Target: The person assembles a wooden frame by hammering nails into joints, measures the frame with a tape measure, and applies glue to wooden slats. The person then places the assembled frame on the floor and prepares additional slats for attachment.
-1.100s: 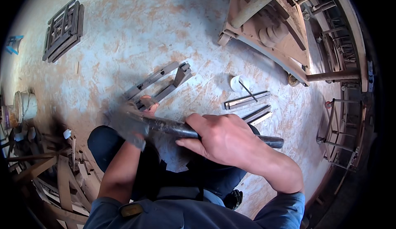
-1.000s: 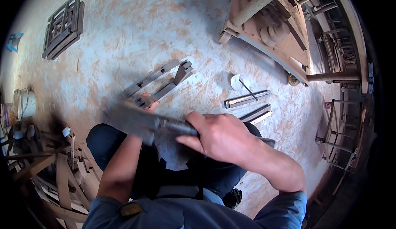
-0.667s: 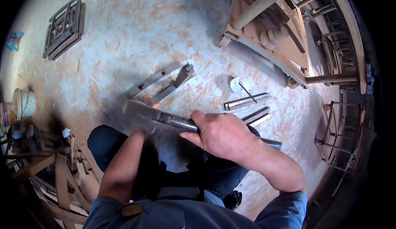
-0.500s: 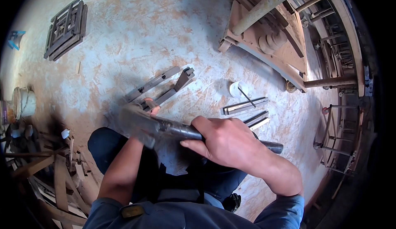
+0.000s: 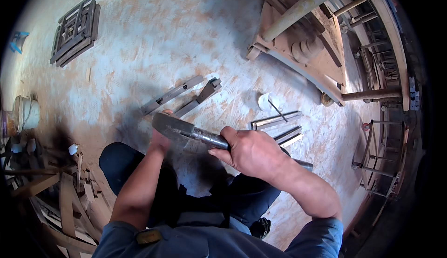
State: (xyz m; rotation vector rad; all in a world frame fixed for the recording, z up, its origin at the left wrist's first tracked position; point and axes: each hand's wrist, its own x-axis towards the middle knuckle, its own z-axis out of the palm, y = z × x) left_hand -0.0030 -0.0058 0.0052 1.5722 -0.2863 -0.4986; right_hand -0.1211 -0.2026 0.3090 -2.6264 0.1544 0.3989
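Note:
My right hand (image 5: pixel 253 151) is wrapped round the dark handle of a hammer (image 5: pixel 173 127), whose broad head is raised over my left hand (image 5: pixel 161 140). Most of the left hand is hidden beneath that head. Its visible fingertips curl at the near end of a dark wooden piece (image 5: pixel 188 106), which runs up to a thicker angled block (image 5: pixel 208 90). A separate notched wooden bar (image 5: pixel 172 95) lies just left of it on the floor.
To the right stand a white tub (image 5: pixel 264 101) with a thin dark stick and several wooden strips (image 5: pixel 275 120). A wheeled wooden trolley (image 5: pixel 284 58) is at the far right. Stacked frames (image 5: pixel 74 34) lie far left; scrap wood (image 5: pixel 67 202) and a bucket (image 5: pixel 29 113) are nearer.
The hammer was blurred by motion and is now sharper, its head shifted slightly right and up the picture. More of the left hand is covered by it.

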